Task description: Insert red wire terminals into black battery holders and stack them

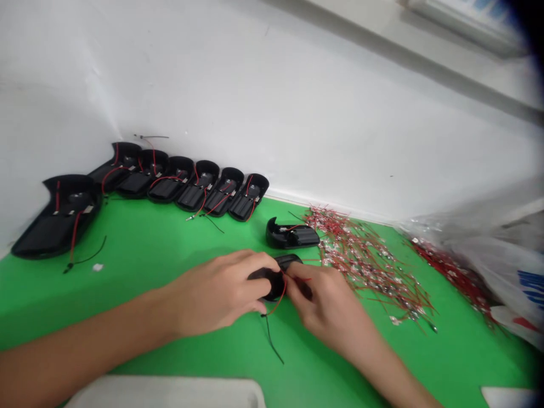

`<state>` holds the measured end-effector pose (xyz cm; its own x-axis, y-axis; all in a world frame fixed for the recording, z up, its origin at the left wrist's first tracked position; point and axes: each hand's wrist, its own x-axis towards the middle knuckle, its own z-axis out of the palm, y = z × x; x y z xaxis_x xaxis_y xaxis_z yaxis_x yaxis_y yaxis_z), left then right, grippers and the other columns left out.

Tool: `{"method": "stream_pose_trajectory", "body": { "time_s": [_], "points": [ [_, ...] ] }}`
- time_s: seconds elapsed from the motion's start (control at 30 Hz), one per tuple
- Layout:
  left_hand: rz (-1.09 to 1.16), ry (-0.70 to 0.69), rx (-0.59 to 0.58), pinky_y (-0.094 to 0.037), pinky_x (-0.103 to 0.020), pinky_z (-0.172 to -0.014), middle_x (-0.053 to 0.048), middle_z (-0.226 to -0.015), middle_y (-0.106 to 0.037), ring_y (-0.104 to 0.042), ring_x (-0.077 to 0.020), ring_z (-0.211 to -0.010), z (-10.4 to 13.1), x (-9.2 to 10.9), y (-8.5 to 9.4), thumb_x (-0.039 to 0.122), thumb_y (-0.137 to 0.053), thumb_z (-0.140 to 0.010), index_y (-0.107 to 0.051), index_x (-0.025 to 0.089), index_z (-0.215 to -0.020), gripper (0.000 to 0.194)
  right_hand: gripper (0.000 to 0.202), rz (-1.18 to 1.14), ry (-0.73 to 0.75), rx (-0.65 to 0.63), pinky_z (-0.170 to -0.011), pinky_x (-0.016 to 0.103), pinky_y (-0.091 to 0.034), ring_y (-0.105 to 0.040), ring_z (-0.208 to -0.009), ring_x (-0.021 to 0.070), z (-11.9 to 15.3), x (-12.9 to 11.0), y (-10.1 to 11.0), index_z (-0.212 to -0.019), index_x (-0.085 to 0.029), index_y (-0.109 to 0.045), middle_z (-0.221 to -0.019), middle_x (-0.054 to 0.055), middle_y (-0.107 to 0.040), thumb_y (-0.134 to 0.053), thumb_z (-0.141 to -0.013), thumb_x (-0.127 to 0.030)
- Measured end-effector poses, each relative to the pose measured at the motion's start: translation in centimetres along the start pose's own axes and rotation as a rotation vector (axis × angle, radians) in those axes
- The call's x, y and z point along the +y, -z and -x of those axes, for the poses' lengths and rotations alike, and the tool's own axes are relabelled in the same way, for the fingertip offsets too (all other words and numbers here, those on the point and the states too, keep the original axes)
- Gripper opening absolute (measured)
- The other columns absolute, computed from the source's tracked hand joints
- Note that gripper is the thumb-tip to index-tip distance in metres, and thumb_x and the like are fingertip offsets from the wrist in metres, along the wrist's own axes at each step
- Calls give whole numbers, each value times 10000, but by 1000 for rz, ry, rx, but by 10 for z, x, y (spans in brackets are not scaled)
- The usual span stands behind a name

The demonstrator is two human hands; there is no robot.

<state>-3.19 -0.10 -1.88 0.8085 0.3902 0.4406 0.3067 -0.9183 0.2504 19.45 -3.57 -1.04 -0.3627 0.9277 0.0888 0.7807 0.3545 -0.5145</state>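
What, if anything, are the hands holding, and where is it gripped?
The left hand grips a black casing around its left edge; the right hand seems to pinch a red wire over the casing, the exact spot hidden.

Green tabletop (157, 340), white wall (255, 102) behind, pale ledge (425, 42) at upper right, white tray (170, 392) at near edge
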Motion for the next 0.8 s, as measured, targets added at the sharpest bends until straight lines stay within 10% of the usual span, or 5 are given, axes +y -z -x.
{"method": "stream_pose_trajectory", "body": {
  "time_s": [0.8],
  "points": [
    [-62,52,38,-567,-338,-781,-67,-1057,-636,-679,-222,-915,-1,10,-6,222,-805,-841,-625,141,-880,201,225,188,50,53,-541,289,-224,-489,-515,135,2,-5,-6,-738,-201,-483,-636,-3,-552,-474,-941,-106]
  ]
}}
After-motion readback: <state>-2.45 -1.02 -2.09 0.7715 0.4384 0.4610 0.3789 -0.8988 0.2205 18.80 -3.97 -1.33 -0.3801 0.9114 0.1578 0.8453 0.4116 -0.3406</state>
